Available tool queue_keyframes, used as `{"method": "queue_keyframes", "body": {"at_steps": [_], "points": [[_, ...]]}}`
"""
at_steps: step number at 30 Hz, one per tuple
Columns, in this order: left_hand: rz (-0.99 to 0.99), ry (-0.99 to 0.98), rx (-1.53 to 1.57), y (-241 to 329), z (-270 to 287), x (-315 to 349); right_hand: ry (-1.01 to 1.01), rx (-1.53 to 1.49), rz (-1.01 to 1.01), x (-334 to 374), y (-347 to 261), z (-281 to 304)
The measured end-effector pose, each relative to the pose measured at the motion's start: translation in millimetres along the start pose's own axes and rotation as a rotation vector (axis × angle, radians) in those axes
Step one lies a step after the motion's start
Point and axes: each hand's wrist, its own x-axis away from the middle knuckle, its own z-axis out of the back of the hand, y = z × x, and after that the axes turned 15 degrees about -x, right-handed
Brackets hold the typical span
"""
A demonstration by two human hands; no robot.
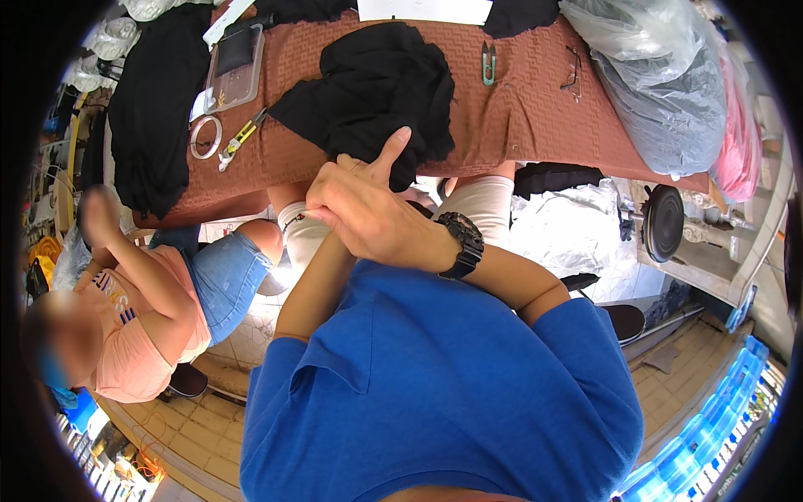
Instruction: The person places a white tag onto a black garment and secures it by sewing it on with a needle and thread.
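My right hand (381, 222), with a black watch on its wrist, crosses over my left hand (390, 157). The right fingers are curled round it. One digit of the left hand stretches out above, over the lower edge of a crumpled black cloth (385, 84); most of that hand is hidden. Whether the digit touches the cloth, I cannot tell. The cloth lies bunched on a brown-covered table (519, 109). Left of it are a yellow cutter (243, 139) and a roll of tape (206, 137). Green-handled thread snips (488, 64) lie to its right.
A clear plastic container (237, 88) with a black pouch lies at the back left, beside more black fabric (155, 117). Eyeglasses (573, 71) rest near stuffed plastic bags (661, 92) at the right. A co-worker (159, 309) sits close on my left, one hand raised.
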Motion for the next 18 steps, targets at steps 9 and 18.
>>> {"method": "queue_keyframes", "body": {"at_steps": [9,18], "points": [[-0.047,0.286,-0.035,-5,-12,-9,-0.026,-0.118,-0.024,-7,-14,5],[0.410,0.286,0.407,87,15,-64,0.056,-0.282,0.034,-20,-25,13]]}}
